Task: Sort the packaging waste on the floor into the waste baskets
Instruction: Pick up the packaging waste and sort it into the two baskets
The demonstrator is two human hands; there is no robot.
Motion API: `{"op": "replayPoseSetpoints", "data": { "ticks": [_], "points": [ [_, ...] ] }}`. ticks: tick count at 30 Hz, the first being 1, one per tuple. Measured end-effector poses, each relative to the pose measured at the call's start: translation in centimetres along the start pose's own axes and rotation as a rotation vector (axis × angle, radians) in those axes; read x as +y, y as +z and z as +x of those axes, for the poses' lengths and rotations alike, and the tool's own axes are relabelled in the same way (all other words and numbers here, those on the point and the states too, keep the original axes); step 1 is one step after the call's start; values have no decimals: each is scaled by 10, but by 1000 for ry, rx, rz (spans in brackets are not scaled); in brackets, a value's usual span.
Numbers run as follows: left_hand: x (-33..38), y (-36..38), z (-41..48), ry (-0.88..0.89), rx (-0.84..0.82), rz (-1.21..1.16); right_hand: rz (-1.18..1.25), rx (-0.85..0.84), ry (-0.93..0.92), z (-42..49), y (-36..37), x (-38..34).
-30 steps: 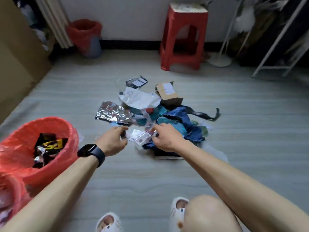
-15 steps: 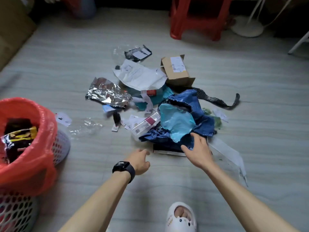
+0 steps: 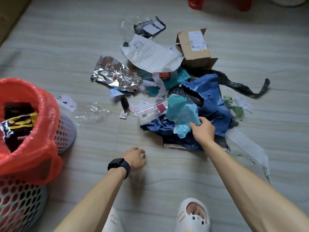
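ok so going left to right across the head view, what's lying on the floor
basket → clear film → foil bag → box → white strip

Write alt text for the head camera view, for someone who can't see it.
A person's right hand grips a teal plastic bag in a pile of packaging waste on the floor; the left hand hovers loosely curled, empty. A red-lined basket stands at left.
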State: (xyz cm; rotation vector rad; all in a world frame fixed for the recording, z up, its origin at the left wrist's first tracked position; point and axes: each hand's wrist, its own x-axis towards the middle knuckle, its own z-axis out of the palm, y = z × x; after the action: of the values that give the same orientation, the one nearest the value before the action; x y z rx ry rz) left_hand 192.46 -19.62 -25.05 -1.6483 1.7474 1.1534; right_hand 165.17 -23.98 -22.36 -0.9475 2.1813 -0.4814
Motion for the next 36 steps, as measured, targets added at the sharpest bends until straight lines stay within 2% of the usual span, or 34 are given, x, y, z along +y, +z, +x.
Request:
{"op": "replayPoseSetpoints", "data": {
  "ticks": [3,7,9,12,14,17,18,22,25,27,29,31,33,34,36],
  "points": [
    [2,-26,-10,26,104,-77,125,13,-49,-20,-1,6],
    [17,-68,-34,147,327,-216,224,129,-154,-51,-15,12],
    [30,-84,-48,215,358,-311,261,138,-197,-69,-25,12],
    [57,-104,-75,377,408,-440,275,46,-255,-94,-34,12],
    [74,-110,-92,460,294,-485,289,-26,-284,-104,-36,12],
    [86,-103,-104,506,95,-438,444,-135,-271,-115,-37,5],
    [87,-99,-106,514,109,-419,518,-175,-266,-121,-38,0],
    [84,-89,-107,500,347,-350,693,-330,-246,-135,-38,-13],
    [80,-90,-109,454,368,-355,760,-387,-215,-140,-37,-16],
    [82,-91,-114,420,396,-176,806,-457,-155,-140,-37,-16],
    [86,-89,-118,402,490,201,779,-513,-100,-138,-35,-16],
    [90,-82,-117,425,556,462,677,-495,-109,-137,-27,-18],
    [92,-73,-113,434,536,564,576,-380,-128,-134,-19,-17],
    [92,-68,-108,437,489,521,541,-306,-136,-131,-17,-14],
    [90,-64,-102,429,324,150,558,-208,-130,-126,-16,-9]
  ]
}}
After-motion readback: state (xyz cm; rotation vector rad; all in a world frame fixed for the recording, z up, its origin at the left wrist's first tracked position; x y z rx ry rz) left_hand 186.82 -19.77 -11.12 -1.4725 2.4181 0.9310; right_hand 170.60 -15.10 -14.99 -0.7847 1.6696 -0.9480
